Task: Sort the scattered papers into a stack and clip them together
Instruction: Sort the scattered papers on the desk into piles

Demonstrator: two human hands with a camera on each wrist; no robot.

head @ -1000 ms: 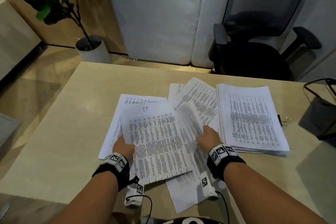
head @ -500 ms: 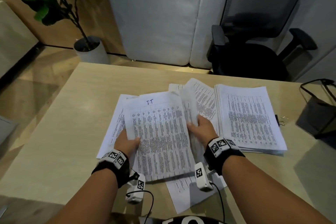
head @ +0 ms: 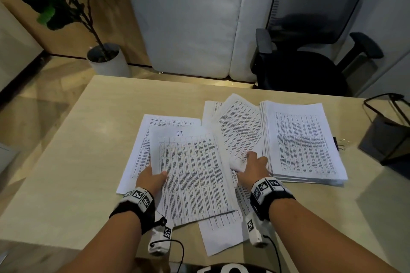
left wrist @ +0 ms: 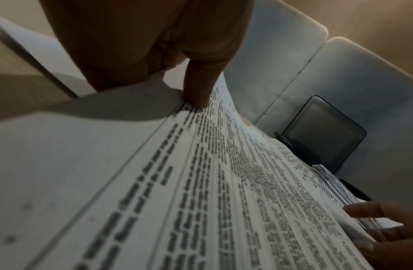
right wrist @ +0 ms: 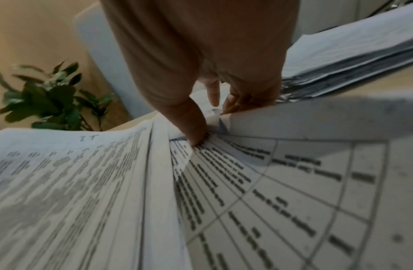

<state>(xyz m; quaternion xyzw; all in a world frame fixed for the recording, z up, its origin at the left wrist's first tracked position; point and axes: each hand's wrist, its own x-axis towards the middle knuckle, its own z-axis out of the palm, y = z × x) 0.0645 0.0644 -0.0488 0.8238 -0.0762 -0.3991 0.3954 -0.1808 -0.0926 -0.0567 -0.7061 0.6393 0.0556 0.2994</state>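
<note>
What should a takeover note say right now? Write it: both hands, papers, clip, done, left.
Left hand: grips the left edge of the "IT" bundle, thumb on top.
Right hand: pinches the loose sheets just right of that bundle.
Big stack: squared on the table, far right.
More sheets: one under the bundle's left side, one sticking out at the near edge.
Clip: on the table beside the big stack, untouched.
Done: part of the pile gathered.
Left: merge everything into one stack, square it, clip it.
</note>
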